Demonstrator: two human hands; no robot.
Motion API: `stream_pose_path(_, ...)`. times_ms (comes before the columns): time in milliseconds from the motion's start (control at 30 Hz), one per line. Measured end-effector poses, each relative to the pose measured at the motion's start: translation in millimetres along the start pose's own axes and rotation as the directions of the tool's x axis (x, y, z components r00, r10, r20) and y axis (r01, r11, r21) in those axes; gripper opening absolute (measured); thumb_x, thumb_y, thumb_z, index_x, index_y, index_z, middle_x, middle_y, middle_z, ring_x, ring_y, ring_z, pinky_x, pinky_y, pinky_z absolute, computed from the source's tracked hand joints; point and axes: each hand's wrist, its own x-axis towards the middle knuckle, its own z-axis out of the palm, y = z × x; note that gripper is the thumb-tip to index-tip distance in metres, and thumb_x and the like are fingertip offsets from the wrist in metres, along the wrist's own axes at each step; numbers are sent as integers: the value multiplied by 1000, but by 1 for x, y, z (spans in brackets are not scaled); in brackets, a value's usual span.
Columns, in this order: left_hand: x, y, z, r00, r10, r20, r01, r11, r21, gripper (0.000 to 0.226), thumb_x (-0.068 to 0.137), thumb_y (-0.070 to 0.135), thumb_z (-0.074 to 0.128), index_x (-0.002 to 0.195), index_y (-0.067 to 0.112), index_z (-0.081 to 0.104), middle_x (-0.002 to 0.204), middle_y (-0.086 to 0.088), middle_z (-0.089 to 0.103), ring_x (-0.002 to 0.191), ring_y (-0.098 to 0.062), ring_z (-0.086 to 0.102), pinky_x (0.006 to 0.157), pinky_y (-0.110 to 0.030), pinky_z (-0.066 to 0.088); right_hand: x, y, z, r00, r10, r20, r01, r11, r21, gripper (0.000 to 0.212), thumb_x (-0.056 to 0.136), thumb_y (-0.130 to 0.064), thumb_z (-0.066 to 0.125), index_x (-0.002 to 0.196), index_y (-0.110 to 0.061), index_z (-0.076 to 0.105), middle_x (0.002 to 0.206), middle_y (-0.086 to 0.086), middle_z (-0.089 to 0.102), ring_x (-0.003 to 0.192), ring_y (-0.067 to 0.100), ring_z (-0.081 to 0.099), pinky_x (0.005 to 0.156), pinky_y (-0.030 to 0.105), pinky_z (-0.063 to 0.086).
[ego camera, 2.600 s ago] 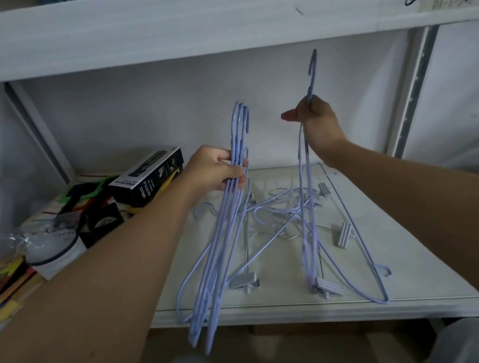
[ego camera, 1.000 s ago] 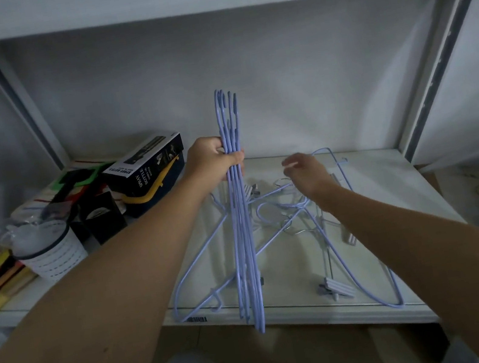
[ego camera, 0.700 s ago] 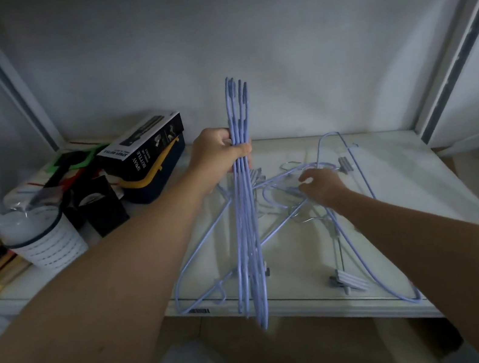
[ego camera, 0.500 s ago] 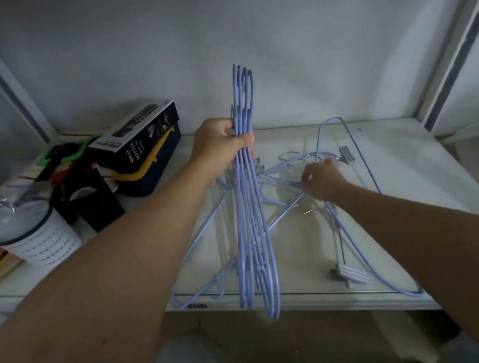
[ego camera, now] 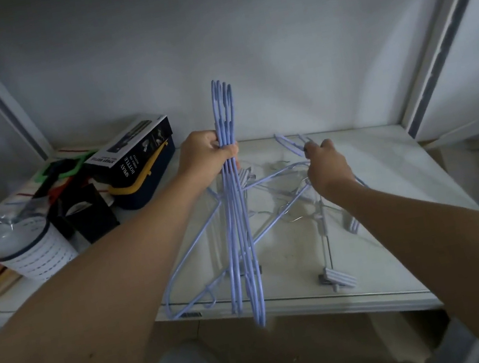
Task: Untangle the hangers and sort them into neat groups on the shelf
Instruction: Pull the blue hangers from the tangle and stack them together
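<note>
right hand point(ego camera: 326, 166) now lifting a hanger point(ego camera: 290, 141)

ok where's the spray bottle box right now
The spray bottle box sits at the back left of the shelf, on a dark blue case, just left of the left hand.

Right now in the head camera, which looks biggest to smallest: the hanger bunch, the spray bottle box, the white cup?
1. hanger bunch, tallest by far.
2. spray bottle box.
3. white cup, close to the box, and nearer the camera, so unsure.

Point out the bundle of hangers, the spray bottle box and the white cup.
bundle of hangers point(ego camera: 239, 213), head view, mid shafts
spray bottle box point(ego camera: 134, 155), head view, front face
white cup point(ego camera: 38, 253), head view, side wall
</note>
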Motion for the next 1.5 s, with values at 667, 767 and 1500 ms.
stream_pose_path(667, -19, 66, -14, 986, 151, -73, -145, 986, 83, 10, 81, 10, 69, 87, 5, 75, 78, -17, 75, 69, -26, 73, 73, -37, 62, -13, 15, -105, 861, -223, -457, 105, 957, -270, 24, 93, -13, 34, 105, 0, 49, 71, 21, 67, 59, 34, 58, 69, 36, 26)
stream_pose_path(767, -24, 71, -17, 990, 142, -11, -140, 986, 88, 10, 80, 8, 69, 88, 5, 75, 79, -17, 75, 69, -25, 74, 71, -32, 61, -14, 8, -103, 873, -217, -437, 222, 974, -39, 28, 88, -15, 30, 97, 0, 51, 72, 24, 65, 66, 43, 59, 68, 37, 29)
stream_pose_path(1500, -43, 72, 14, 984, -27, 176, 64, 976, -210, 35, 84, -12, 53, 113, 5, 64, 82, -15, 66, 74, -28, 68, 66, -31, 62, -44, -110, -76, 1000, -23, -16, 22, 328, 944, 24, 79, -28, 40, 74, -8, 52, 74, 14, 51, 73, 26, 48, 74, 53, 51)
